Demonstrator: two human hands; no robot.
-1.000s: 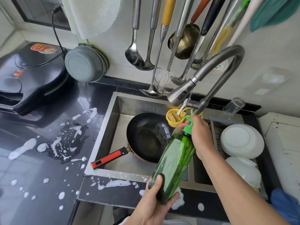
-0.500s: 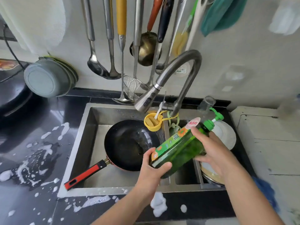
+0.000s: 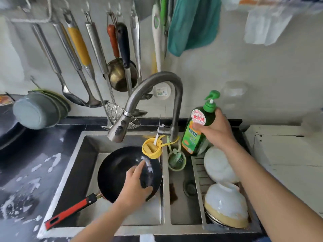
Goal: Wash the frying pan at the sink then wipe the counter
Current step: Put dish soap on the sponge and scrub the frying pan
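Note:
The black frying pan (image 3: 117,173) with a red handle (image 3: 70,213) lies tilted in the left basin of the steel sink (image 3: 165,198). My left hand (image 3: 135,187) is over the pan's right side, index finger and thumb curled round a dark scouring pad (image 3: 146,177) held against the pan. My right hand (image 3: 216,131) grips the green dish-soap bottle (image 3: 195,131), which stands upright at the back of the sink, right of the faucet (image 3: 153,86). The black counter (image 3: 26,172) on the left is spattered with white foam.
A yellow holder (image 3: 151,149) hangs from the faucet base over the pan's far rim. White bowls (image 3: 219,166) sit upside down on a rack in the right basin. Ladles and a strainer (image 3: 120,112) hang on the wall; a teal cloth (image 3: 192,27) hangs upper right.
My left hand let go of the bottle's base and dropped onto the pan. My right hand swung the bottle upright and carried it right, to the back of the sink.

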